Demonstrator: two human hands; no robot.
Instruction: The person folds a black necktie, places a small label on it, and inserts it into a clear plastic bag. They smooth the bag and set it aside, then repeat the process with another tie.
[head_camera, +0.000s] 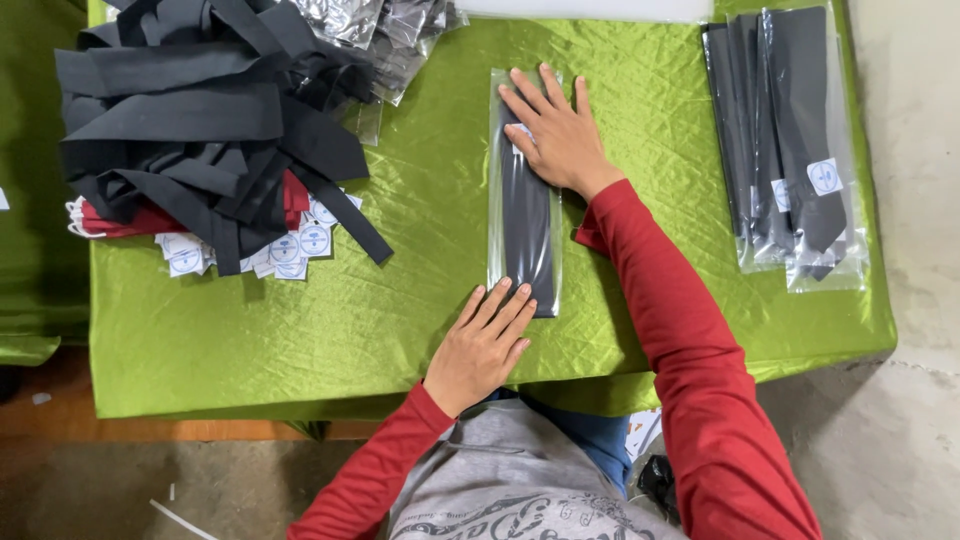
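Observation:
A black necktie in a clear plastic sleeve (525, 215) lies lengthwise in the middle of the green tablecloth (250, 330). My right hand (555, 130) lies flat on its far end, fingers spread. My left hand (482, 345) presses flat on its near end, fingers together on the plastic. Neither hand grips anything. Both arms wear red sleeves.
A heap of loose black ties (200, 120) with some red cloth and round white labels (300, 245) lies at the left. Empty clear sleeves (385, 35) sit at the top. A stack of bagged ties (795, 140) rests at the right, near the table edge.

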